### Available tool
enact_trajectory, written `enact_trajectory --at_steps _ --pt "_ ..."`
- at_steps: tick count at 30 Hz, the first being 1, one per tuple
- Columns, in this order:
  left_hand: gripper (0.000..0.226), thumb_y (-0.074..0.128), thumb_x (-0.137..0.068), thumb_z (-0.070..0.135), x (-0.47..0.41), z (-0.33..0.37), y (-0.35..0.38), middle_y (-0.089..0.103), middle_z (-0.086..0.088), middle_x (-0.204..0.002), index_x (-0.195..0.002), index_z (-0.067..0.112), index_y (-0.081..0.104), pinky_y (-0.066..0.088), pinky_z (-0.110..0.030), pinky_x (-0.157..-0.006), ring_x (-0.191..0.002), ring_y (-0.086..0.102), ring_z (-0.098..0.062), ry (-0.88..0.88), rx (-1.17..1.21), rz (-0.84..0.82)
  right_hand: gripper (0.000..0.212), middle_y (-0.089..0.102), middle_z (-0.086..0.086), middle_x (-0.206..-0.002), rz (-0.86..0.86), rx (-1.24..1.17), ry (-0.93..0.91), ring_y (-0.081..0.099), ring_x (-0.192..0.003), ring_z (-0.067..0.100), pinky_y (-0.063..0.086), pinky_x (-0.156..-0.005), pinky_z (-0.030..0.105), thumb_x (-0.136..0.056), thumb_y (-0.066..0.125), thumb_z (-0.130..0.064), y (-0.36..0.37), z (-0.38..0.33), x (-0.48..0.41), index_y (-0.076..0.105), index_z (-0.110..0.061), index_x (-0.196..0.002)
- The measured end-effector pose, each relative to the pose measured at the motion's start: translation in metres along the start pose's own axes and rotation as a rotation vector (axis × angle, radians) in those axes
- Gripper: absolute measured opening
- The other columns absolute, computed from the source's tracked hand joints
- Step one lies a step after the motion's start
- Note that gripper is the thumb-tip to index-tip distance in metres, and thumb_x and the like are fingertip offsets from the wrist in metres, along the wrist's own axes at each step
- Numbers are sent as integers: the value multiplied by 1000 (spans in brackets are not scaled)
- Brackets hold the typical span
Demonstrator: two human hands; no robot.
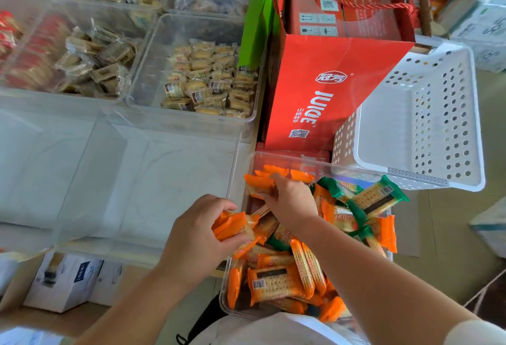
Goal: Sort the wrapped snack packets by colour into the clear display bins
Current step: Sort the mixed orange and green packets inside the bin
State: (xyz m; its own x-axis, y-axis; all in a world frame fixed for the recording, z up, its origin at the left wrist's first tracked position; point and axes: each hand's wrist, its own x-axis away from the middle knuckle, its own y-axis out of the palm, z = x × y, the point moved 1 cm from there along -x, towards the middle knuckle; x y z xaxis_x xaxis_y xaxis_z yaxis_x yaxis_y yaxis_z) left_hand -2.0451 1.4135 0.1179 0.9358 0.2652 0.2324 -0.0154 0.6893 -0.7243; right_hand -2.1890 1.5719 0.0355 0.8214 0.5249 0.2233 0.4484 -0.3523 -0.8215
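Both hands work over the clear tub [256, 156] of mixed packets. The left hand [200, 232], at the tub's left rim, grips a bunch of orange packets [231, 225], apparently gathering one colour. The right hand [291, 199], over the tub's far end, pinches another orange packet [258, 184]. Green packets [377, 199] lie along the tub's right side. A clear bin [153, 180] just left of the tub likely receives the orange ones.

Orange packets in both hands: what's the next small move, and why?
Likely carry both handfuls left into the bare clear bin. The left hand grips several orange packets, the right hand pinches another orange packet, both over the mixed tub, where green packets lie too.
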Motion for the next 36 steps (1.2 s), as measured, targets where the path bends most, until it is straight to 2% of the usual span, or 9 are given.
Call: enact_trajectory --at_steps 6,8,12,16,21,23,27,31,36 --pt "51 81 -70 57 -2 0 -1 51 29 -106 -110 47 51 46 -12 -75 -98 54 2 -5 11 -11 31 65 -4 -73 -42 108 -54 62 -61 20 53 -53 34 -98 55 -45 0 14 1 47 -23 -117" --pt "51 81 -71 56 -4 0 -2 52 28 -106 -111 46 52 47 -14 -76 -98 55 -1 -9 13 -18 31 66 -4 -84 -48 170 -40 64 -73 20 55 -62 34 -93 59 -48 0 19 2 45 -25 -109" --pt "55 84 -71 50 -10 4 -2 52 25 -109 -116 43 52 47 -15 -77 -99 55 -4 -17 10 -17 43 63 0 -105 -193 302 -14 54 -107 23 43 -94 37 -81 72 -48 1 27 4 54 -28 -114" --pt "71 83 -72 53 -17 11 3 47 24 -118 -131 42 46 46 -18 -82 -105 50 -5 -77 -18 -37 23 63 -6 -111 -186 402 -61 47 -112 22 38 -100 37 -87 64 -33 4 21 3 66 -29 -110" --pt "61 83 -72 55 -23 14 9 52 21 -112 -121 40 50 47 -18 -79 -100 54 -6 -34 -57 -33 27 57 -5 -122 -163 364 -191 46 -120 24 34 -104 39 -94 59 -36 1 23 7 61 -27 -119" --pt "58 83 -71 55 -25 14 11 52 20 -109 -118 39 52 48 -18 -79 -98 55 -6 -9 -81 -36 27 62 -3 -120 -148 304 -222 53 -116 25 41 -100 40 -96 58 -39 -6 23 9 54 -24 -118" --pt "58 82 -73 55 -27 15 14 51 19 -111 -120 37 53 47 -19 -81 -99 53 -7 31 -123 -89 29 65 1 -102 -103 176 -219 64 -87 27 55 -71 42 -96 60 -40 -19 24 8 53 -20 -115" --pt "47 81 -75 52 -25 19 19 57 16 -109 -115 35 62 41 -17 -76 -95 54 -8 165 -245 -118 30 59 4 -100 -43 146 -243 63 -78 31 55 -64 42 -86 74 -34 -26 21 3 62 -14 -105" --pt "49 91 -64 45 -36 19 37 66 9 -94 -103 26 69 52 -28 -65 -84 62 -16 362 -510 -152 33 50 4 -99 -94 134 -195 56 -72 29 43 -57 35 -86 73 -35 -12 10 3 49 -15 -92"
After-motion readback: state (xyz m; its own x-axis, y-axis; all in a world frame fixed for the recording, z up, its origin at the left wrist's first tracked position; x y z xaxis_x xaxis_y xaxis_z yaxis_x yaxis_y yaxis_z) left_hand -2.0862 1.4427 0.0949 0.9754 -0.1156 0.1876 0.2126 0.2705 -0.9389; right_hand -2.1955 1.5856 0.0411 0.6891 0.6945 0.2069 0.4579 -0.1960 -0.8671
